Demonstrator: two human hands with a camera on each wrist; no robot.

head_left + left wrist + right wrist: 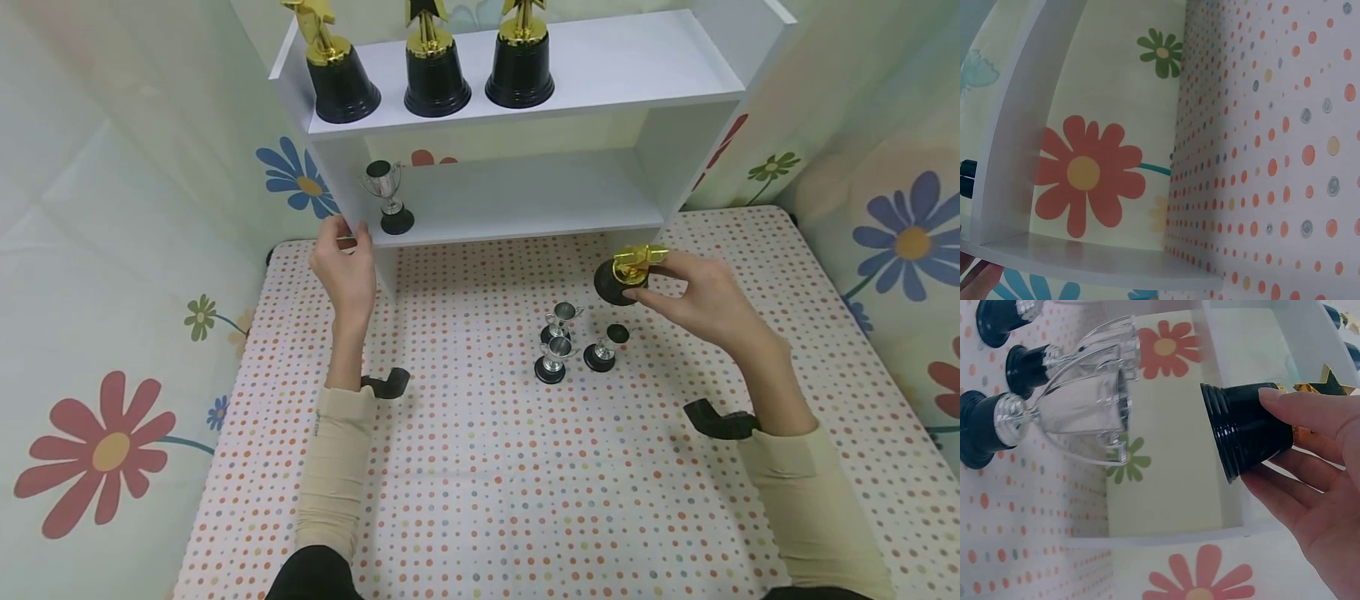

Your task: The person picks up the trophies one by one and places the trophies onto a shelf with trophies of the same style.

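In my right hand (708,300) is a star trophy with a gold top and black base (1250,428). The thumb and fingers grip it near where base and top meet, tilted and raised above the table. Below and left of it, several small silver trophy cups (553,360) with black bases stand close together on the table. My left hand (345,271) holds the left side edge of the white shelf (525,196) between thumb and fingers. Just above that hand, one silver cup (386,196) stands at the left end of the lower shelf board.
On the upper board stand three gold star trophies with black bases, among them the middle one (437,79), toward the left. A dotted cloth covers the table (480,483). Flowered curtains (112,292) hang around the sides and back.
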